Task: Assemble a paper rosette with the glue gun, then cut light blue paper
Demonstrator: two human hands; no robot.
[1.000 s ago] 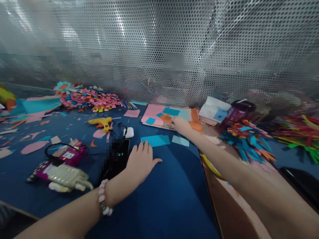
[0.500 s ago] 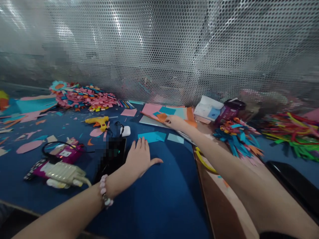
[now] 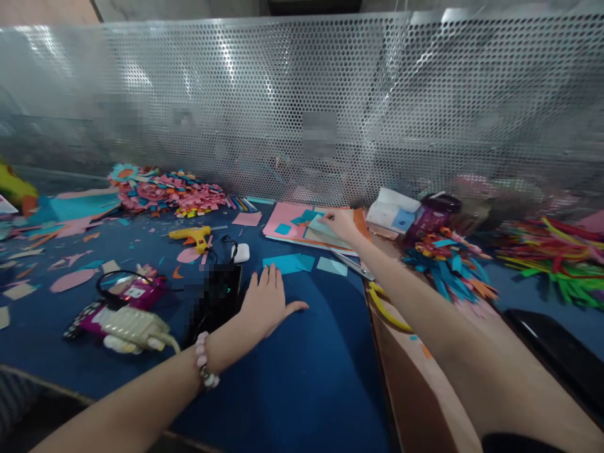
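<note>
My left hand (image 3: 267, 302) lies flat on the blue table with its fingers stretched out and thumb spread. Its fingertips touch or nearly touch the bright blue paper pieces (image 3: 295, 263), beside a pale blue paper rectangle (image 3: 332, 266). My right hand (image 3: 343, 228) reaches to a stack of coloured paper (image 3: 283, 220) at the back. Its fingers are pinched at the edge of a pale grey-green sheet of paper (image 3: 325, 236); the exact grip is partly hidden. Small teal paper pieces (image 3: 304, 217) lie on the pink sheet by those fingertips. Scissors (image 3: 356, 265) rest just in front of the stack.
A dark phone-like device (image 3: 219, 296), a white case (image 3: 240, 253) and a yellow glue gun (image 3: 191, 236) lie left of centre. Farther left are a purple device (image 3: 136, 296) and paper scraps. Fringed paper strips (image 3: 448, 264) and a black object (image 3: 552, 346) sit at right. A perforated metal panel (image 3: 264, 113) stands behind.
The view has tilted up. My right hand has shifted slightly at the paper stack; the orange piece under its fingers no longer shows there, and teal pieces on pink do. My left hand stays put.
</note>
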